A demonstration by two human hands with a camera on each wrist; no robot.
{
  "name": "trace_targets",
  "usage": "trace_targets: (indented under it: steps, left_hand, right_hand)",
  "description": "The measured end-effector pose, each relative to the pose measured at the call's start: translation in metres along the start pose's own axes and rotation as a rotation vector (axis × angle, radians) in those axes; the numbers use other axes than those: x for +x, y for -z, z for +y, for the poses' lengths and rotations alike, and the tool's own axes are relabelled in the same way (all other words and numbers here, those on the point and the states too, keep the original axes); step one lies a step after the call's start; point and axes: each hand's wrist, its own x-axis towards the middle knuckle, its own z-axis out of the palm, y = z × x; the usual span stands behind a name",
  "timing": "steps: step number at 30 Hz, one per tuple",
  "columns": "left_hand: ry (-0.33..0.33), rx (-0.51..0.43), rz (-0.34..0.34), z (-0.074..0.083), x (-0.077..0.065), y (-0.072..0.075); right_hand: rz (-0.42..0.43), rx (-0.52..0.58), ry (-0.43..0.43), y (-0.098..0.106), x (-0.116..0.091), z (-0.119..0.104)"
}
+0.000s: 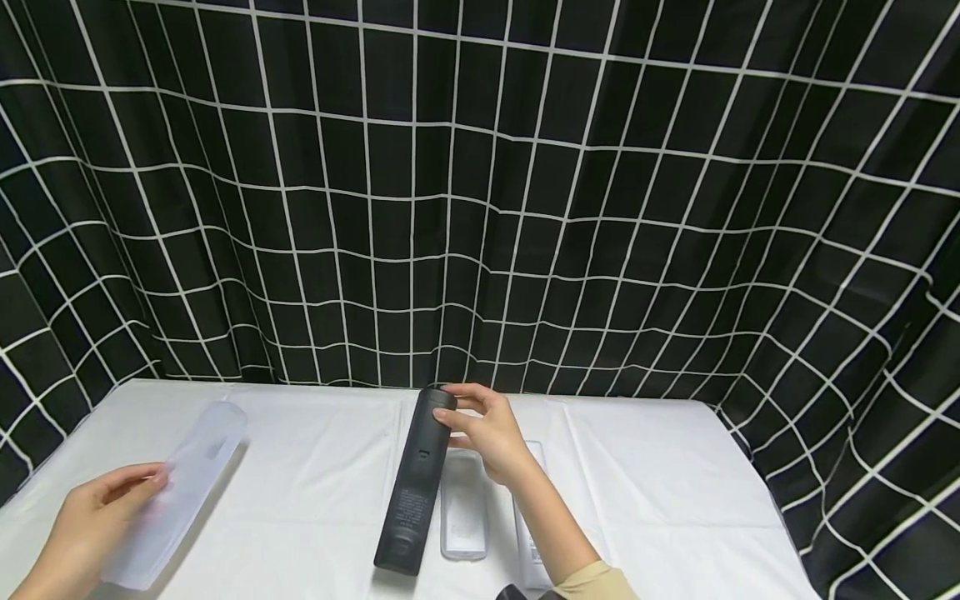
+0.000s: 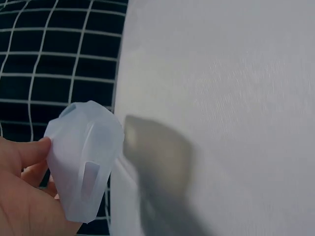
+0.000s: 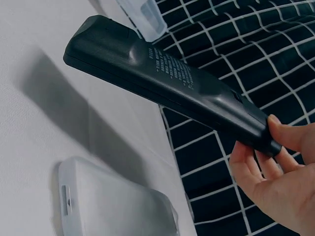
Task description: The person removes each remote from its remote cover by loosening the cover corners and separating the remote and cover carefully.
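Observation:
My left hand (image 1: 90, 525) pinches a translucent, frosted remote-control cover (image 1: 187, 492) by its side, thumb on top. In the left wrist view this cover (image 2: 83, 157) is held up and casts a shadow on the tablecloth. With thumb and fingers, my right hand (image 1: 491, 433) grips a black remote control (image 1: 416, 483) by its far end. The remote slants toward me with its back showing: printed text and a small battery-lid notch. From the right wrist, the remote (image 3: 167, 83) appears lifted over the cloth, shadow beneath it.
A clear, pale case (image 1: 463, 508) lies on the white tablecloth (image 1: 660, 492) beside the remote. A second pale, long object (image 1: 531, 558) lies partly hidden under my right forearm. A black curtain with a white grid (image 1: 450, 208) hangs behind the table and along both sides.

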Motion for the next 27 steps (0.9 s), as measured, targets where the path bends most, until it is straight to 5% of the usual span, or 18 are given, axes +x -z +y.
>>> trace_targets:
  steps: [6, 13, 21, 27]
  left_hand:
    - [0.033, 0.033, 0.007, -0.016, 0.009, 0.011]
    - [0.019, -0.064, -0.02, -0.033, 0.017, 0.022]
    - [0.133, -0.077, -0.003, -0.044, 0.029, 0.024]
    - [0.138, -0.06, -0.005, -0.052, 0.037, 0.022]
  right_hand:
    - [-0.043, -0.014, -0.022, -0.009, 0.007, 0.006]
    - [-0.081, -0.039, -0.059, -0.018, 0.012, 0.015]
    - [-0.1, -0.067, -0.091, -0.03, 0.013, 0.027]
    - [-0.114, -0.053, -0.108, -0.038, 0.012, 0.031]
